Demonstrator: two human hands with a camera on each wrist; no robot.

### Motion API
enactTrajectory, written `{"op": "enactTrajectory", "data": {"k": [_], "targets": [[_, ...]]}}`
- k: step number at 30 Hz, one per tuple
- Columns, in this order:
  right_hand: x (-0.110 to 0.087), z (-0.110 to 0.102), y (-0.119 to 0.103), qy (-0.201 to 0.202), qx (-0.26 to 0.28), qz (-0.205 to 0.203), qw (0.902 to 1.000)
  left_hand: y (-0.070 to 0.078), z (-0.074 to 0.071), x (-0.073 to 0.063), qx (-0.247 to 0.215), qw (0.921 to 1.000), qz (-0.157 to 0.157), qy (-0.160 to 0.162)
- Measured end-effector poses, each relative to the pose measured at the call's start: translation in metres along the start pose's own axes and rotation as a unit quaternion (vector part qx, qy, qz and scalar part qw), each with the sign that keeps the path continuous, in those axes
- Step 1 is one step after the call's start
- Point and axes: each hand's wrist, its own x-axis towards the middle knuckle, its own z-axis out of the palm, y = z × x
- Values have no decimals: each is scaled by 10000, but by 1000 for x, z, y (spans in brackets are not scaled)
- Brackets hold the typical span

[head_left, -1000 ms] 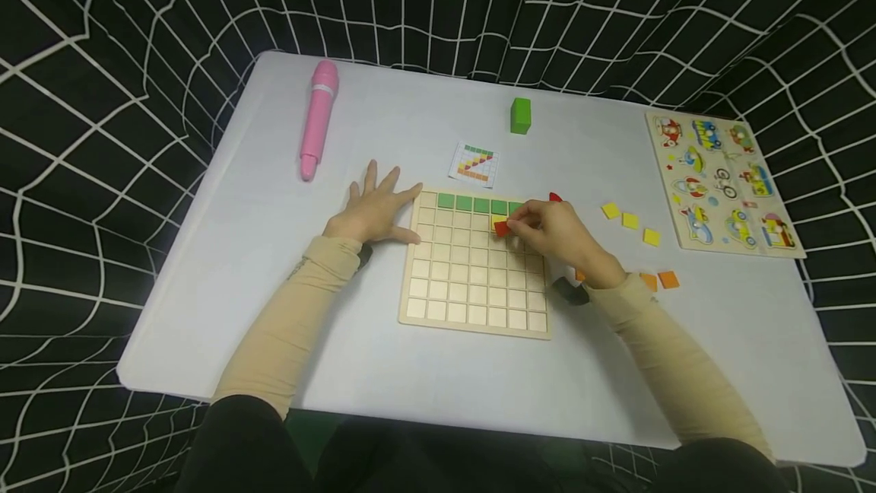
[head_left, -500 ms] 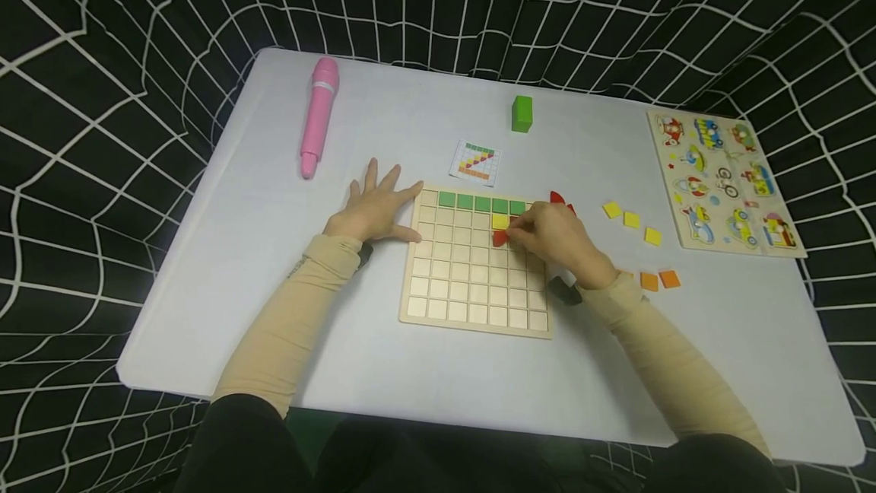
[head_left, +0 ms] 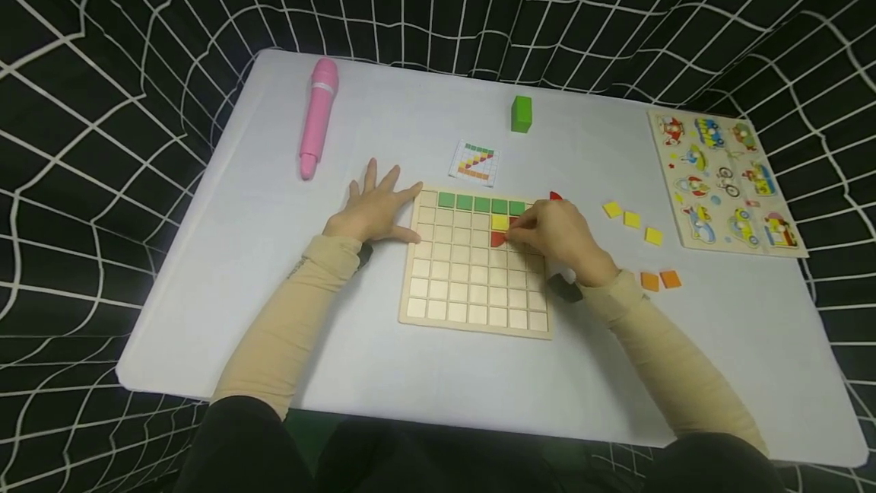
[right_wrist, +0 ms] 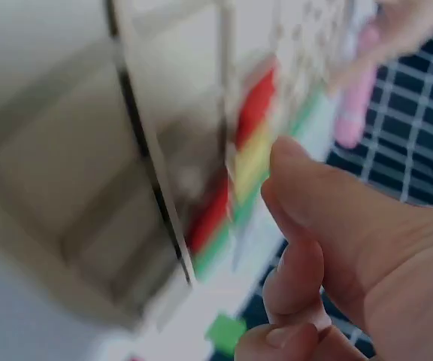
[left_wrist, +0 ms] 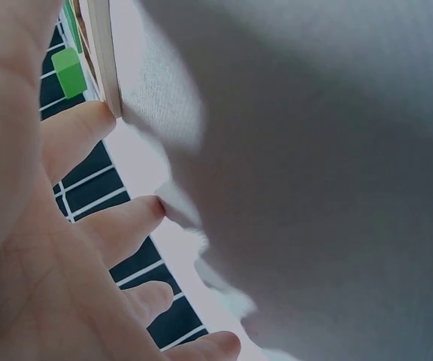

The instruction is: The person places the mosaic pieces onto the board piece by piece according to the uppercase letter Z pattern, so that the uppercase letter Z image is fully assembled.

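A wooden grid board [head_left: 458,287] lies mid-table, with a row of green square tiles [head_left: 482,204] along its far side. Below them sits a yellow tile [head_left: 499,223], a second red piece [head_left: 513,222] partly showing beside it. My right hand [head_left: 561,233] pinches the corner of a red quarter-circle tile [head_left: 497,239], which lies in the cell just under the yellow one. In the right wrist view, thumb and forefinger [right_wrist: 288,154] come together close by these tiles. Spread flat, my left hand [head_left: 372,211] touches the board's left edge with thumb and forefinger.
Beyond the board lies a pattern card [head_left: 474,164], with a green block [head_left: 522,114] behind it. A pink microphone [head_left: 318,120] is at left. Rightward are a red piece [head_left: 556,195], yellow tiles [head_left: 632,219], orange tiles [head_left: 650,281] and a picture puzzle [head_left: 725,181].
My right hand has brought the red quarter-circle down from over the yellow tile into the cell below and turned it slightly. The left hand stays put.
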Motion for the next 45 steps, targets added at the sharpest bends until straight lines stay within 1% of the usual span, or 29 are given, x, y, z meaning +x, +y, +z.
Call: {"op": "enactTrajectory", "data": {"k": [2,4,7,9,11,13,15,17,19,23,26,29,31,34,40,45], "targets": [[-2,-11,9,307,-50,99,9995,0,0,-1,-37,10000,-17,6],[-4,-24,25,677,-137,291,9972,-1,0,-2,-68,10000,-30,16],[-8,-40,57,1099,-393,669,9909,-1,0,-3,-90,9999,-35,28],[-12,-47,81,1240,-586,974,9857,-1,1,-4,-101,9999,-38,14],[-17,-51,104,1210,-757,1262,9817,-1,2,-5,-117,9999,-39,6],[-22,-56,122,1036,-840,1509,9795,-1,2,-5,-122,9999,-35,3],[-26,-59,135,813,-801,1660,9795,0,2,-6,-147,9999,-28,18],[-30,-62,143,597,-701,1789,9796,1,2,-6,-147,9999,-14,28],[-31,-63,147,424,-560,1938,9785,1,1,-6,-158,9999,3,39],[-30,-65,149,-11,-420,2257,9733,2,1,-5,-163,9999,21,42],[-29,-66,150,-355,-460,2273,9721,3,0,-5,-160,9999,25,41],[-28,-66,152,-528,-553,2189,9727,3,0,-5,-155,9999,25,42],[-28,-66,153,-511,-612,2119,9740,3,-1,-5,-157,9999,22,49],[-27,-63,153,-367,-656,2001,9769,3,-1,-4,-139,9999,20,59],[-31,-57,150,-138,-981,1709,9803,2,0,-2,-75,10000,13,53],[-31,-54,139,70,-796,1271,9887,2,0,-2,-36,10000,-18,14]]}}
